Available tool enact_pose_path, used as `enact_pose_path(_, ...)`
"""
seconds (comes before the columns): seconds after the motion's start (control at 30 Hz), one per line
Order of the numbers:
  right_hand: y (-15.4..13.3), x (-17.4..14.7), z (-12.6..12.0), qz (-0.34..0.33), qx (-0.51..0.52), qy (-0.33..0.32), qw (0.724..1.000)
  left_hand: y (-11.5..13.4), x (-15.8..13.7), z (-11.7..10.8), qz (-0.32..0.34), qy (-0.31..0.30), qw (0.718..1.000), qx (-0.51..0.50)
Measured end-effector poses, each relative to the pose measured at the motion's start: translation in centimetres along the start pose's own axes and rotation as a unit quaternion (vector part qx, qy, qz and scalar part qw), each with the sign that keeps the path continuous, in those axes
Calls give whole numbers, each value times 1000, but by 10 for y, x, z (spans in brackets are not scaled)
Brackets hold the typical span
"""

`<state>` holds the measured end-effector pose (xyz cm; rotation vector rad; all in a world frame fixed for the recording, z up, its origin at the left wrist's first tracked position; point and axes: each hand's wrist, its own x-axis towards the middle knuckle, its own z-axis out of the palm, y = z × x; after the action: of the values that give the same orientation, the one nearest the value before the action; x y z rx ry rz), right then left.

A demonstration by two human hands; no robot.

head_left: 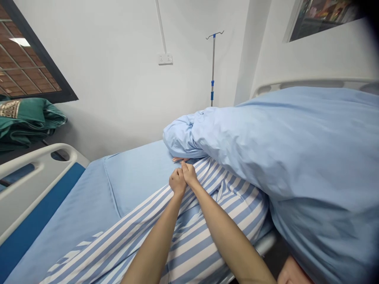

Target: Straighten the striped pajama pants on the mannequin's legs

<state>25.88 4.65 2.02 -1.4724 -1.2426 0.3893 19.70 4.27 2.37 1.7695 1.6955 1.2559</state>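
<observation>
Blue-and-white striped trousers (pixel 195 248) cover the legs of a figure lying on the bed. My left hand (pixel 177 180) is closed in a fist at the far upper edge of the trousers. Pressed against it, my right hand (pixel 188 173) is also closed; both seem to grip the striped cloth, though the fingers hide the pinched part. Just beyond them, the fingertips of the lying figure's hand (pixel 179 159) stick out from under a light blue quilt (pixel 254 134). The quilt is folded back over the upper body and hides it.
A light blue sheet (pixel 139 169) covers the bed. A pale bed-end panel (pixel 35 185) stands at left, a headboard (pixel 314 83) at right. An IV pole (pixel 212 67) rises behind the bed. Folded green cloth (pixel 32 118) lies below the window. A skin-coloured part (pixel 291 272) shows at bottom right.
</observation>
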Motion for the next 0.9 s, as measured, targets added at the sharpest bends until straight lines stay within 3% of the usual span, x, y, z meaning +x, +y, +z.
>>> enact_pose_path(0.13, -6, 12, -11, 5, 20, -58, 998, -1, -6, -2, 33, -30, 997, 67)
enact_pose_path(0.23, -9, 25, -22, -34, 24, -91, 995, 0, -5, -2, 29, -37, 994, 97)
enact_pose_path(0.53, 10, 18, -21, -63, -80, -84, 991, -2, -1, -3, 43, -61, 991, 108)
enact_pose_path(0.67, 6, 17, -23, -47, -74, -69, 994, 12, 11, -9, 76, -94, 990, 77)
enact_pose_path(0.77, 8, 19, -24, -42, -55, -64, 996, 18, 14, -3, 110, -82, 989, 48)
enact_pose_path(0.9, 12, 19, -24, -30, -2, -54, 998, 14, 5, 10, 100, -68, 984, 128)
